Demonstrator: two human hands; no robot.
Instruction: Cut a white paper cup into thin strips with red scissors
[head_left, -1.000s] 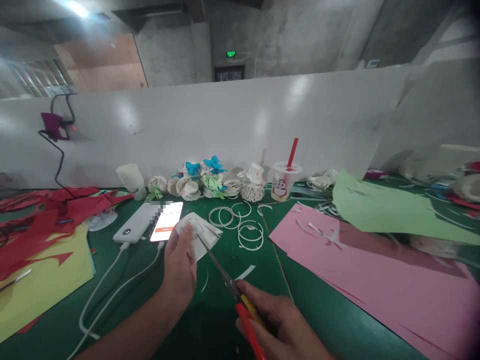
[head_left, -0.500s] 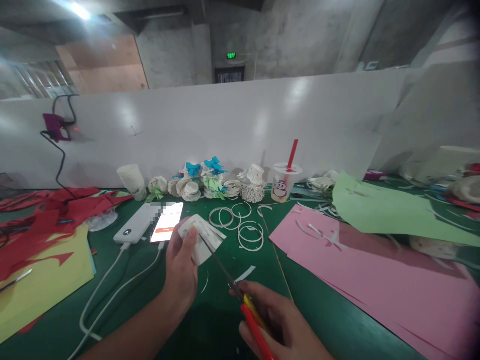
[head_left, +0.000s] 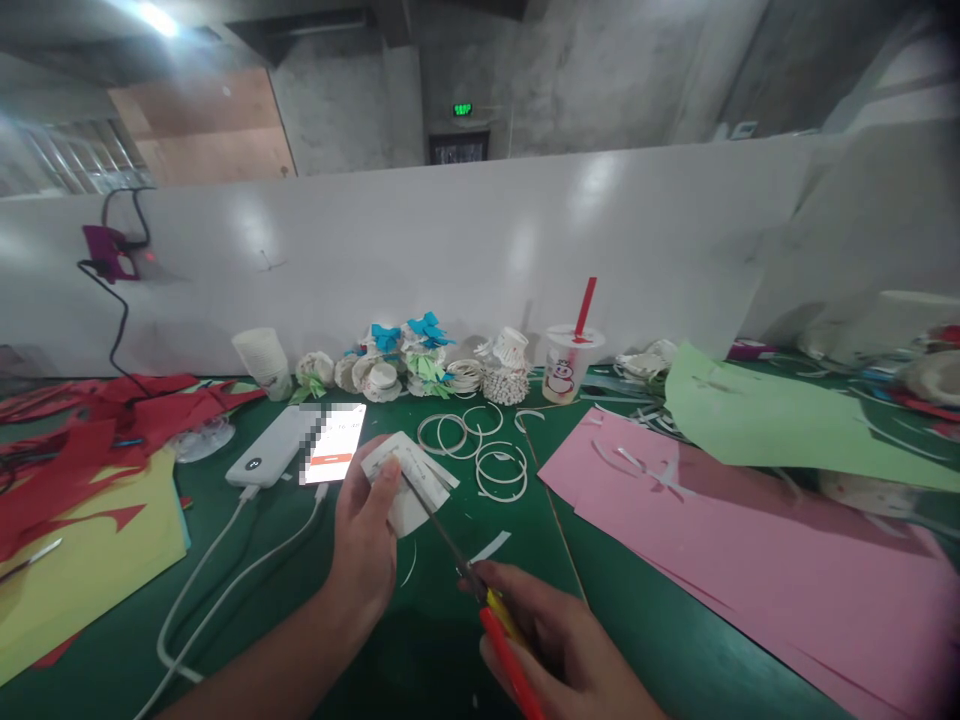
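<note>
A green tabletop point(head_left: 420, 640) runs up to a white partition, littered with coloured paper and finished paper-cup flowers point(head_left: 409, 362). My left hand point(head_left: 365, 545) pinches a flattened white paper cup piece point(head_left: 409, 478), thumb on top, holding it just above the tabletop beside the phone point(head_left: 335, 442) and power bank point(head_left: 271, 460). My right hand point(head_left: 555, 645) is closed around the red-and-yellow handles of the scissors point(head_left: 469, 570), whose blades reach into the cup's edge. Since 1 second ago the cup has tilted a little to the right and the blades have slid deeper along it, so I judge the cut is advancing. Loose white rings point(head_left: 501, 468) lie just beyond, with a pink sheet point(head_left: 750, 540) on the right.
</note>
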